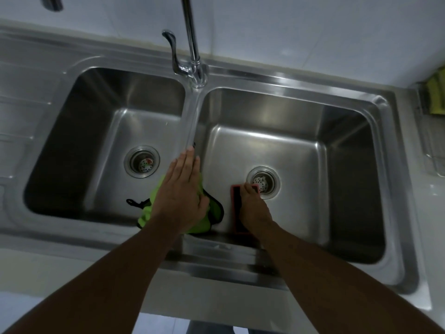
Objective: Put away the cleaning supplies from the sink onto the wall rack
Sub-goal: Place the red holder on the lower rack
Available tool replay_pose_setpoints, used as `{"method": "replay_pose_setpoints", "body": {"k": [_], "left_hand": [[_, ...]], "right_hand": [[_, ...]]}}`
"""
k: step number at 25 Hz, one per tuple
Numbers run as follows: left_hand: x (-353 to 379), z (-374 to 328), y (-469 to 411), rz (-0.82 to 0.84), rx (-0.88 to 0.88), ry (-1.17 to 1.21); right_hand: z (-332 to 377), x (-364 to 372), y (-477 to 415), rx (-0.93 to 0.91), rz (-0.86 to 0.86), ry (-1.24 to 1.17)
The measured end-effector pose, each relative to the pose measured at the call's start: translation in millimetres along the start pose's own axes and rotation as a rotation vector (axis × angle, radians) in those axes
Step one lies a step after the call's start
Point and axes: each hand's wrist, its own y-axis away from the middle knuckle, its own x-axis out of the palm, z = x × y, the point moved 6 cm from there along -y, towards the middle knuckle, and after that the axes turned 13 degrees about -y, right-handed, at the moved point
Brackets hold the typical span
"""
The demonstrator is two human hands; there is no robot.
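Observation:
A bright green cloth [146, 211] with black trim and a black loop lies draped over the divider [190, 121] of a steel double sink [382, 109]. My left hand [183, 189] lies flat on it, fingers straight and pointing away from me. In the right basin, beside the drain [265, 180], lies a red-edged black scrub sponge [236, 208]. My right hand [255, 208] covers its right side, with fingertips curled over its far end. A wire wall rack [431, 141] shows at the right edge.
A tall faucet [192, 44] with a lever handle stands behind the divider. The left basin holds only its drain strainer [142, 164]. A yellow-green cloth [436, 92] sits in the top of the rack. White counter [72, 268] runs along the front.

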Motion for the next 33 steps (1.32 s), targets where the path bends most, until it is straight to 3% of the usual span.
{"method": "replay_pose_setpoints", "body": {"k": [6,14,19,26,29,33], "left_hand": [[1,0,-1,0.039,0.019,-0.014],[-28,-32,-8,0.082,-0.005,0.056],[-94,-120,-60,-0.048,0.127,0.136],[-166,-293,-118,-0.07,0.368,0.279],[-187,-354,-135,-0.052,0.454,0.259],[-198,-407,-163,0.019,0.465,0.235]], "right_hand": [[4,-25,17,-0.019,-0.16,-0.111],[-9,-142,71,-0.136,-0.433,-0.272],[-21,-238,104,-0.295,-0.695,-0.29],[-92,-384,156,-0.274,-1.075,-0.22],[-133,-424,160,-0.183,-1.086,-0.144],[-177,-451,139,-0.097,-0.976,-0.088]]}}
